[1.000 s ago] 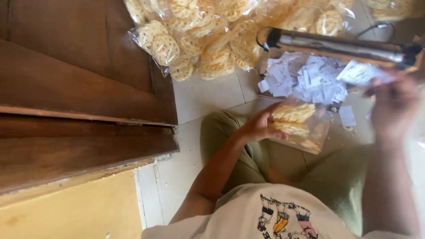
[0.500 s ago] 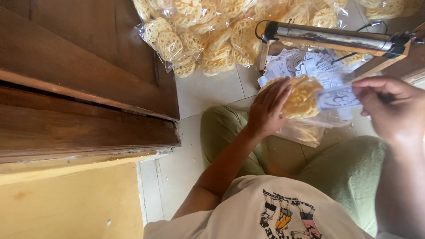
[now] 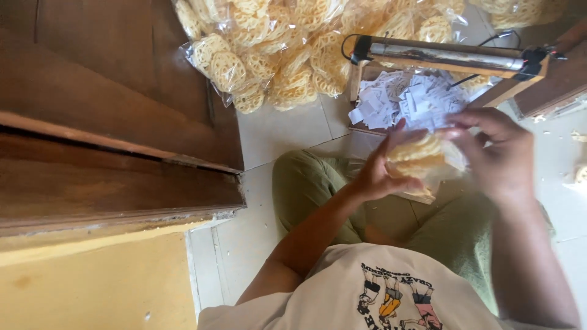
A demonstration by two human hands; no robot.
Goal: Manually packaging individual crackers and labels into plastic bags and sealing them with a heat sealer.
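Observation:
I hold a clear plastic bag of yellow lattice crackers (image 3: 419, 160) above my lap with both hands. My left hand (image 3: 376, 174) cups the bag from the left side. On the right side my right hand (image 3: 498, 156) grips the bag's top, fingers curled over the plastic. A small white paper slip seems tucked at the bag's mouth under my right fingers, but blur hides it. Just beyond the bag lies a heap of white paper slips (image 3: 403, 101).
A wooden-framed sealing bar (image 3: 446, 58) with a black cable stands over the slips. Several filled bags of crackers (image 3: 275, 55) are piled at the back. A dark wooden door (image 3: 110, 122) fills the left. Pale floor tiles (image 3: 281, 131) lie between.
My right hand has brought the white slip from mid-air down to the bag's mouth. The bag dropped slightly, and both hands closed around it.

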